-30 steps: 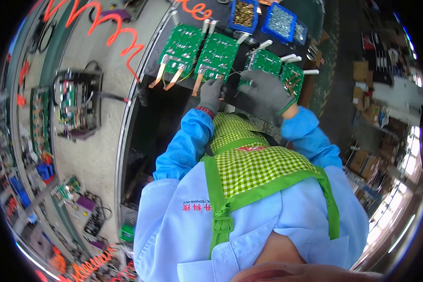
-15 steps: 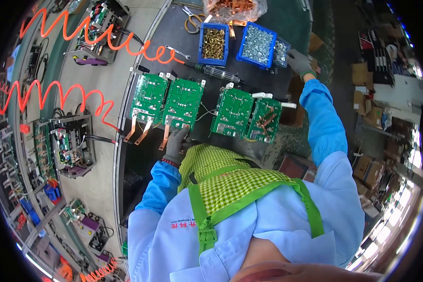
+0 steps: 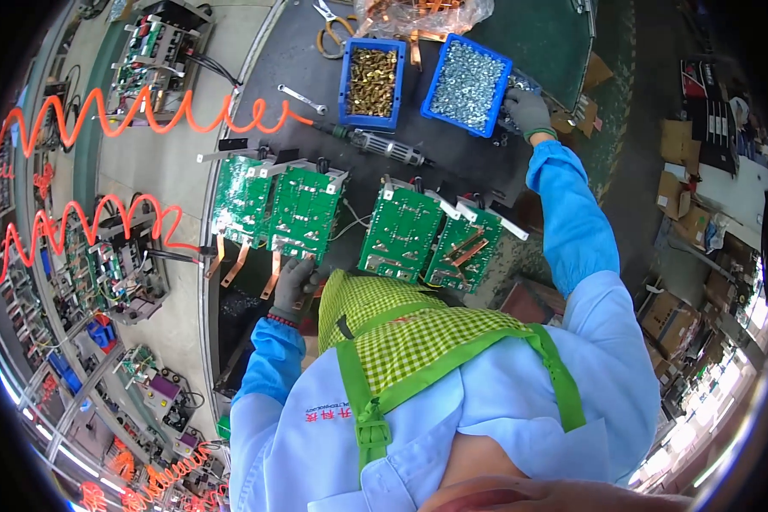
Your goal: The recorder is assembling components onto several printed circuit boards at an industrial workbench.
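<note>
My left hand [image 3: 296, 284], in a grey glove, is at the lower edge of a green circuit board [image 3: 305, 211], fingers curled beside a copper strip [image 3: 271, 275]. What its fingers pinch is hidden. Two more copper strips hang from the leftmost circuit board [image 3: 241, 201]. My right hand [image 3: 527, 113], also gloved, reaches out to a clear bag of small metal parts [image 3: 520, 82] beside a blue bin of silver screws [image 3: 467, 85]; its fingertips are hidden. Two more boards lie to the right; loose copper pieces [image 3: 465, 249] rest on the rightmost circuit board [image 3: 478, 230].
A blue bin of brass-coloured fasteners [image 3: 372, 83], scissors [image 3: 333, 30] and a wrench [image 3: 302, 98] lie at the back. A power screwdriver [image 3: 384, 147] with an orange coiled hose [image 3: 171, 119] lies behind the boards. A bag of copper parts [image 3: 418, 17] sits beyond the bins.
The view has shifted, so the boards now sit lower and further left. My left hand stays at the same board's lower edge, and my right hand remains by the clear bag, slightly nearer the blue bin.
</note>
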Tool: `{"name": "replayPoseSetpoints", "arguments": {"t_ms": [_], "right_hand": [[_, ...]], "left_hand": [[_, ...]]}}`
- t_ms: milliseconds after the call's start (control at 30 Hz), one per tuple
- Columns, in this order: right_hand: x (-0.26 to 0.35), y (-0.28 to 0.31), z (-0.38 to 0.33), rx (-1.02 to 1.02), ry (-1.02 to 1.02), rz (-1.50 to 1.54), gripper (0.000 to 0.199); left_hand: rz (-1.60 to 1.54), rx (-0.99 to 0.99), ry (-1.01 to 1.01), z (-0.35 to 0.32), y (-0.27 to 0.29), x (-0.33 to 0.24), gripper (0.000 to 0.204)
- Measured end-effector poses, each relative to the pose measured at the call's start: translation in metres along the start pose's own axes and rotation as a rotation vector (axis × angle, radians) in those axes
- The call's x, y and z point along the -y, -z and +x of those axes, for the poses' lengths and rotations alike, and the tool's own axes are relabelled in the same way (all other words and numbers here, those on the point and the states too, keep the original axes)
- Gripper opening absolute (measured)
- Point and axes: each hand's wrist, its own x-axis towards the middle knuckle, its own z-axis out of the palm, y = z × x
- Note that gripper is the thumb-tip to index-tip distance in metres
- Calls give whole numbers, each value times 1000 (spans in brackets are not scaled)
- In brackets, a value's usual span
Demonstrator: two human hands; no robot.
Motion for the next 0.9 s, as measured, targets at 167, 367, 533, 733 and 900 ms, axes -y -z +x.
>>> {"name": "replayPoseSetpoints", "arguments": {"t_ms": [167,367,533,733,900], "right_hand": [[-7,15,-6,-18,-84,330,25],[7,35,-51,-174,12,448,26],[22,33,-74,87,-58,381,27],[-10,21,-28,-177,-8,216,30],[7,-7,4,4,123,-67,30]], "left_hand": [[49,-58,15,-1,1,-5,13],[65,-26,33,0,-3,-8,12],[26,47,19,-2,-9,-11,16],[88,-71,2,-1,-2,-7,13],[80,-122,-10,1,2,-4,12]]}}
